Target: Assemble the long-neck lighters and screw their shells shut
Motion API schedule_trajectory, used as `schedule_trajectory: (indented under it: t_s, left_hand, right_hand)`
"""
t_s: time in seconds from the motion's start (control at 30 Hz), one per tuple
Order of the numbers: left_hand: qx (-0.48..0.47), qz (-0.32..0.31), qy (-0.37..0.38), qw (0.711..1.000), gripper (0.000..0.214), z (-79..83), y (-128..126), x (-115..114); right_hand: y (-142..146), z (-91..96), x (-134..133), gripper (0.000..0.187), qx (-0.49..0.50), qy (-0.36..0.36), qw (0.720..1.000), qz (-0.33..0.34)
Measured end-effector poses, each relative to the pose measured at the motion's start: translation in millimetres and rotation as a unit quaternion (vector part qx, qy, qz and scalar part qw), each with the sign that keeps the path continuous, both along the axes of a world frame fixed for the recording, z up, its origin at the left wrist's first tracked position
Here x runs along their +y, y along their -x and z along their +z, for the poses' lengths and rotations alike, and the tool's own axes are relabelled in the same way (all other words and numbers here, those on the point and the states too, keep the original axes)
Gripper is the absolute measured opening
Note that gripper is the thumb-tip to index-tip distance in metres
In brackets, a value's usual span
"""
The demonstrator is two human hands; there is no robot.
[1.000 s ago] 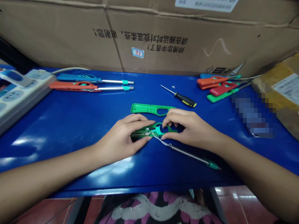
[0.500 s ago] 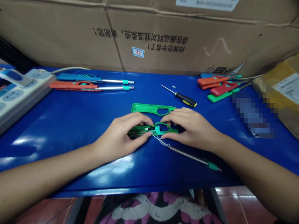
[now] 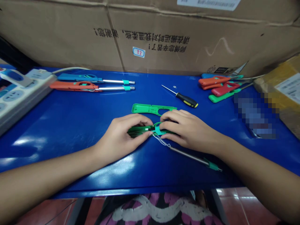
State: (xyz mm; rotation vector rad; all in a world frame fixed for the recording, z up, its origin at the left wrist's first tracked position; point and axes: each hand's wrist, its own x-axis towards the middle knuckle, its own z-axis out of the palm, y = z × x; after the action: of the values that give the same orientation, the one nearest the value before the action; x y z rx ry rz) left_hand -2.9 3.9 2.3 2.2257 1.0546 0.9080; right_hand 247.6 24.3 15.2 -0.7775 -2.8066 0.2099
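My left hand [image 3: 127,132] is closed around the handle end of an opened green lighter body [image 3: 138,131], thumb and forefinger pinching near its black-and-white inner part. My right hand [image 3: 185,129] has its fingers bent over the other end, at the teal trigger piece [image 3: 160,130], and covers most of the finger loop. Thin white wires run from the body to a metal lighter tube [image 3: 188,155] with a teal tip, lying slanted on the table in front of my right hand. Just beyond my hands lies the matching green shell half [image 3: 146,108].
A screwdriver [image 3: 186,99] lies behind the shell half, beside small bits [image 3: 174,87]. Orange and blue lighters [image 3: 75,86] lie left near a power strip [image 3: 22,89]. Several lighters [image 3: 220,89] are piled right, by a blurred-out item [image 3: 255,115]. A cardboard box [image 3: 150,37] stands behind.
My right hand's fingers have shifted left and curled down over the trigger piece and finger loop, which showed more before. My left hand keeps its hold.
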Motion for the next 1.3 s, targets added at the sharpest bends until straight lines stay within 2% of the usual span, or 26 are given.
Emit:
schedule_trajectory:
  t_s: [0.23,0.47,0.57,0.73,0.87,1.03,1.2,1.3]
  left_hand:
    - [-0.014,-0.005,0.023,1.0,0.019,0.7,-0.8,-1.7]
    - [-0.01,0.036,0.059,0.998,0.035,-0.6,-1.3,-3.6]
    - [-0.018,0.042,0.064,0.997,0.033,-0.6,-1.7,-3.0]
    - [-0.031,0.07,0.076,0.994,0.033,-0.1,-2.4,-2.5]
    - [-0.029,0.075,0.079,0.994,0.03,-2.0,-2.1,-0.7]
    - [0.012,0.056,0.03,0.998,0.023,-1.9,0.3,4.5]
    - [0.046,0.059,0.009,0.997,0.023,-0.5,3.8,11.1]
    - [0.056,0.06,0.009,0.997,0.024,-0.9,5.0,14.0]
  right_hand:
    - [1.0,-1.0,-1.4,0.025,-0.013,-0.016,1.0,-0.009]
    - [7.8,-4.0,-4.2,0.028,-0.015,-0.041,0.999,-0.006]
    - [8.5,-1.1,-7.1,0.024,0.01,-0.007,1.0,-0.018]
    - [5.7,2.2,-8.9,0.037,0.063,0.072,0.991,-0.093]
    - [6.5,-1.0,-7.6,0.032,0.06,0.084,0.989,-0.103]
    - [5.3,6.4,-6.9,0.027,0.057,0.099,0.985,-0.132]
    - [-3.6,22.7,-8.3,0.028,-0.05,0.15,0.984,-0.087]
    - [-7.7,25.9,-8.5,0.015,-0.071,0.17,0.98,-0.075]
